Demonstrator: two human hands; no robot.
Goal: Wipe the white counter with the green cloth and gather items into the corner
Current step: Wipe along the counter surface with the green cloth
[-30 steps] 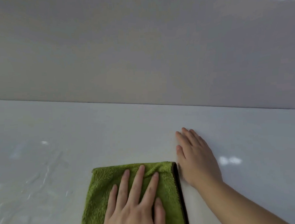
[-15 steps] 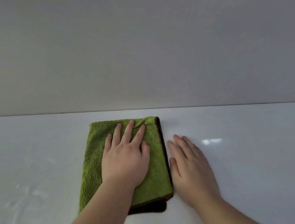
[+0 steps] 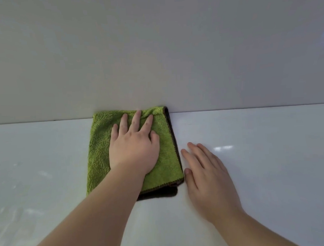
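A: Cloth (image 3: 100,148), position?
B: Folded, flat on counter (image 3: 261,174), far edge touching wall (image 3: 154,48). Dark underlayer shows at near right corner.
A: Hands?
B: Left hand (image 3: 134,152) flat on cloth, fingers straight and spread, pressing. Right hand (image 3: 208,178) flat on counter just right of cloth, holding nothing.
A: Handling?
B: Judged soft, light, plush; should slide easily on the glossy surface. Drive it by palm pressure at centre. To lift, pinch the stitched right edge. Folds may shift.

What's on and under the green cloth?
The left hand presses the green cloth. A dark brown layer shows at its near and right edges; the white counter beneath is hidden.
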